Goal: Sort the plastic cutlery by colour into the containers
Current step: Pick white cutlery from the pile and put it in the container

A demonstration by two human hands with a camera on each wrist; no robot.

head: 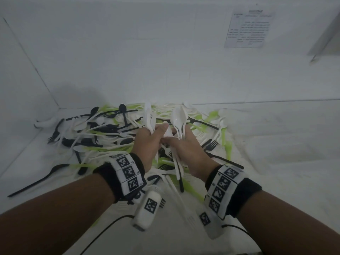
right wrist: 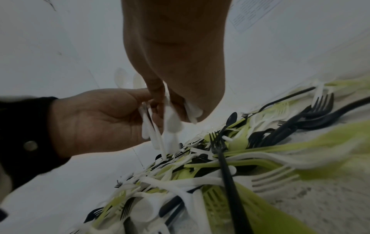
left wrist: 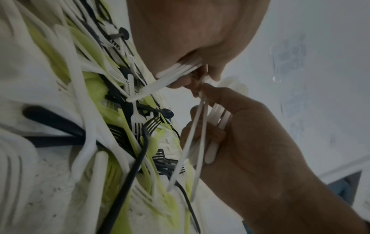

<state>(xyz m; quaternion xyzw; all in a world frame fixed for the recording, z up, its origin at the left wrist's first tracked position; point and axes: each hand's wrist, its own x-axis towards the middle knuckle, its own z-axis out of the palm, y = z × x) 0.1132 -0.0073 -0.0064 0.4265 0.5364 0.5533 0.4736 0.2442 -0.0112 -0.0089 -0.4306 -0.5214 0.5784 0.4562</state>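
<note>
A heap of white, black and lime-green plastic cutlery lies on a white cloth. Both hands meet above its middle. My right hand grips a bundle of white spoons, bowls up and handles hanging below the palm. My left hand grips several white pieces and touches the right hand's bundle. From the left wrist, my left hand clamps white handles and my right hand curls round white handles. From the right wrist, white spoons hang between both hands. No container is in view.
White walls close the cloth at the back and left, meeting in a corner. A small white object lies at the heap's far left. A printed sheet hangs on the back wall. Black cables trail near the front edge.
</note>
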